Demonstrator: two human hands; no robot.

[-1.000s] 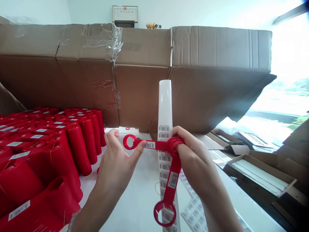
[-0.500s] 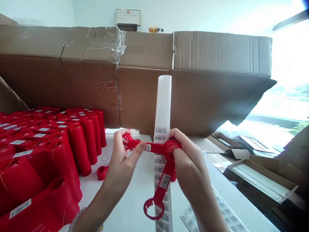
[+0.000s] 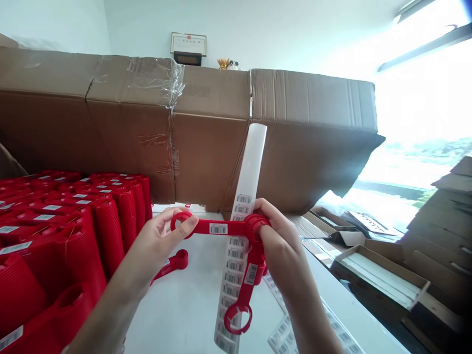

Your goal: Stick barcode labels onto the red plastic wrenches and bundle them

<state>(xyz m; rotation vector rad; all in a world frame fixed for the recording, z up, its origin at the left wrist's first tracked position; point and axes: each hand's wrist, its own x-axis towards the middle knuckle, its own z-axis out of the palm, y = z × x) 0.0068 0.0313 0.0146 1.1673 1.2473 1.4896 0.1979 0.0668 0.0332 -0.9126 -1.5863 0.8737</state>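
Observation:
My left hand (image 3: 162, 238) pinches the ring end of a red plastic piece (image 3: 202, 226) that bears a barcode label and stretches level across to my right hand. My right hand (image 3: 278, 236) is closed round the other ring end, together with a second labelled red piece (image 3: 245, 290) hanging down, its open ring at the bottom. Behind them a long strip of barcode labels (image 3: 234, 265) stands upright, its blank upper part curving up. Another red piece (image 3: 179, 260) lies on the white table beside my left wrist.
Stacks of labelled red pieces (image 3: 110, 231) fill the left side. A large cardboard box (image 3: 210, 147) spans the back. More label sheets (image 3: 283, 334) lie under my right forearm. Open cartons (image 3: 383, 275) stand at the right, near a window.
My left hand has moved left, and the level red piece now shows its label face-on. The label strip leans more to the right at its top. The whole view has shifted a little.

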